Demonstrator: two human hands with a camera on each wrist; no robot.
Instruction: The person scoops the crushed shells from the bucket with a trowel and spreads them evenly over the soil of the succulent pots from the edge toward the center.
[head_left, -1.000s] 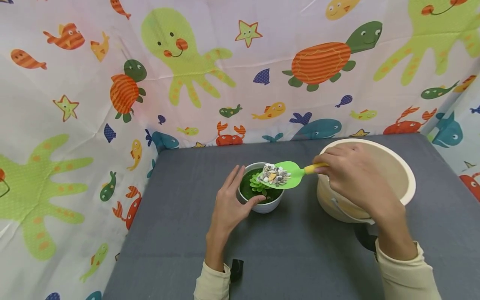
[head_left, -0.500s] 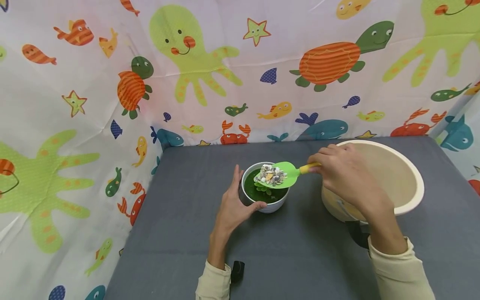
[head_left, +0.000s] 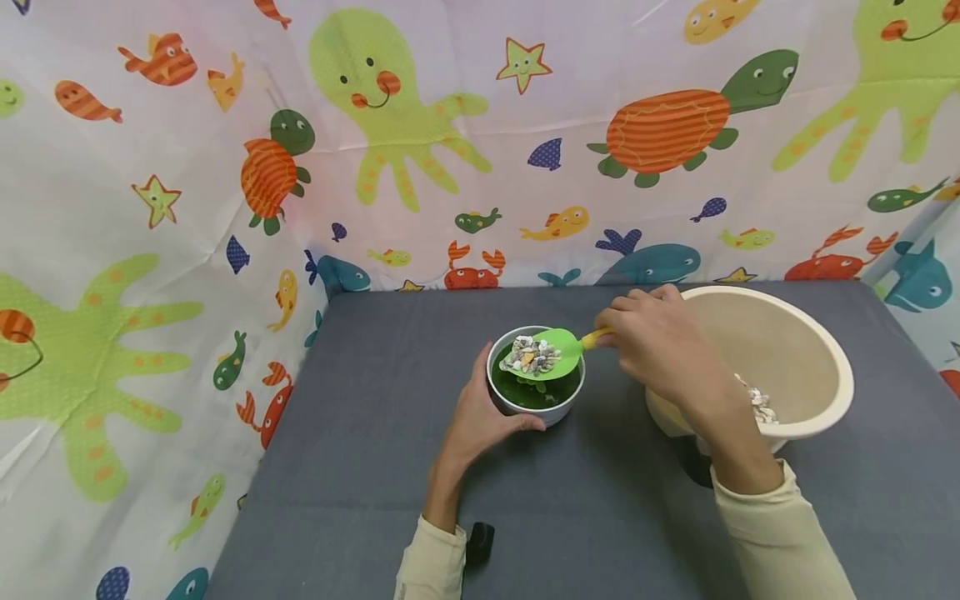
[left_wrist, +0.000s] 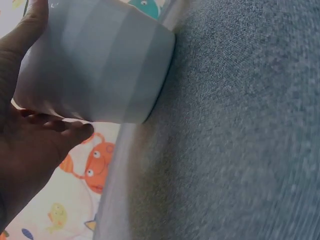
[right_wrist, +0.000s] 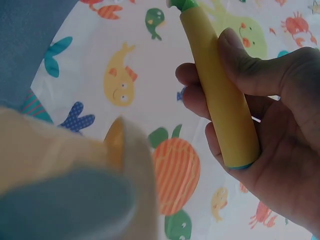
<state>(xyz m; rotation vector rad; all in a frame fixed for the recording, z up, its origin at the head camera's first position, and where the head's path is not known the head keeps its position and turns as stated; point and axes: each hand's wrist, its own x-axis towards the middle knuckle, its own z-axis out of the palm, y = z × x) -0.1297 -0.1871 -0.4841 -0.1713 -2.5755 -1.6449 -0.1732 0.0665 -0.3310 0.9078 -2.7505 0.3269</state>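
Observation:
My left hand holds a small white pot on the grey table, thumb at its near side and fingers along its left. In the left wrist view the pot shows pale stripes, its base at the cloth. Inside it is a dark green surface; a small green plant is mostly hidden by a green toy trowel. My right hand grips the trowel's yellow handle. The blade, loaded with mixed pebbles, is over the pot's mouth.
A large cream bucket stands on the right, under my right forearm, with white pebbles inside. Behind and to the left hangs a sea-animal curtain. Grey cloth covers the table.
My right hand has moved the loaded trowel left, farther over the pot. My left fingers have come in closer round the pot. Pebbles inside the bucket have come into view.

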